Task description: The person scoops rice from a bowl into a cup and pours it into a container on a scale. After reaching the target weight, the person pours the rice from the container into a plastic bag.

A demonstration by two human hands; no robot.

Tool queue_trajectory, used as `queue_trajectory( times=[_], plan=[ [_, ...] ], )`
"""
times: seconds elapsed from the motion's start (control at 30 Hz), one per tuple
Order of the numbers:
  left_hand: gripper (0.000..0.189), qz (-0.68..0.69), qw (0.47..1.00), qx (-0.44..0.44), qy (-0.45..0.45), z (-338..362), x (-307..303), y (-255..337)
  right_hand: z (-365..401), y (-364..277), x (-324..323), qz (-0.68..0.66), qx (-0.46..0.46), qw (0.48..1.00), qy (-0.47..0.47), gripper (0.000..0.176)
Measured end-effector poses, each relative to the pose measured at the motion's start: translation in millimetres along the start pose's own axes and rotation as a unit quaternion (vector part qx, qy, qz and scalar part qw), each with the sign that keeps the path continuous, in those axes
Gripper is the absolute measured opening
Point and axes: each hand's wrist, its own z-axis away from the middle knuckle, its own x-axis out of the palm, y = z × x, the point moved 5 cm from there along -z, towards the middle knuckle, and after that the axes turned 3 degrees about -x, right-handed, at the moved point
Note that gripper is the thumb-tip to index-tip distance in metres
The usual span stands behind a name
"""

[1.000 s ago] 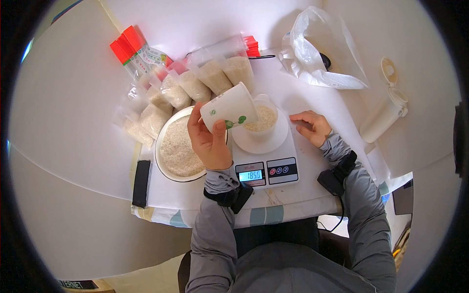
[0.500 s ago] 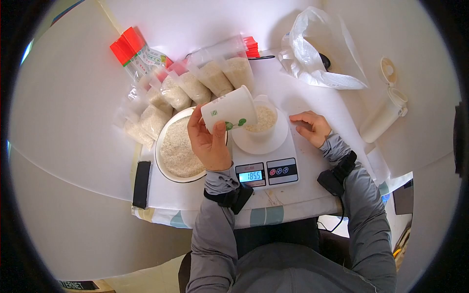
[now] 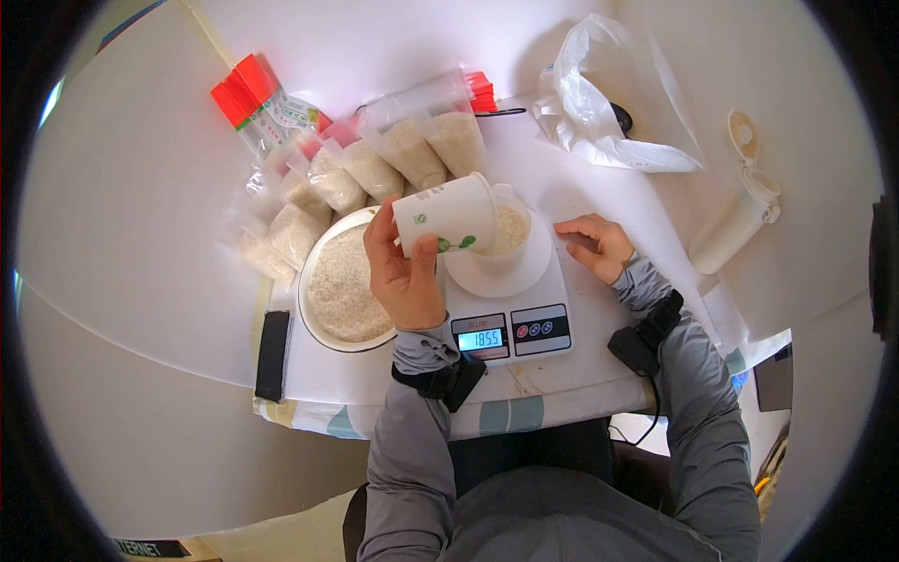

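Note:
A white paper cup (image 3: 444, 217) with green leaf prints is in my left hand (image 3: 403, 272), tilted with its mouth toward a white cup of rice (image 3: 510, 229). That rice cup stands on the round plate of a white kitchen scale (image 3: 552, 314), whose display reads 185.5. My right hand (image 3: 599, 245) rests on the table just right of the scale, fingers apart, holding nothing. Left of the scale is a white bowl of rice (image 3: 345, 286), partly covered by my left hand. The inside of the tilted cup is hidden.
Several clear bags of rice (image 3: 370, 169) lean behind the bowl, beside red-topped packets (image 3: 248, 89). A black phone (image 3: 272, 356) lies at the left edge. At the right are an open white plastic bag (image 3: 585, 112) and a cream bottle (image 3: 735, 225) with its lid open.
The paper cup in my left hand has shifted slightly to the right and down, covering more of the rice cup. My right hand has not visibly moved.

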Motion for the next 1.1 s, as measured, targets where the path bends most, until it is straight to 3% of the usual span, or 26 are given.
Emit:
queue_trajectory(
  times=[0.17,1.1],
  plan=[
    [0.053,0.072,0.997,-0.022,0.015,1.5,2.9,2.6,0.0,0.9,0.4,-0.003,0.001,1.0,-0.001,0.03],
    [0.051,0.071,0.997,-0.008,0.013,1.9,1.1,0.7,-0.1,0.8,0.5,0.004,-0.011,1.0,0.004,0.029]
  ],
)
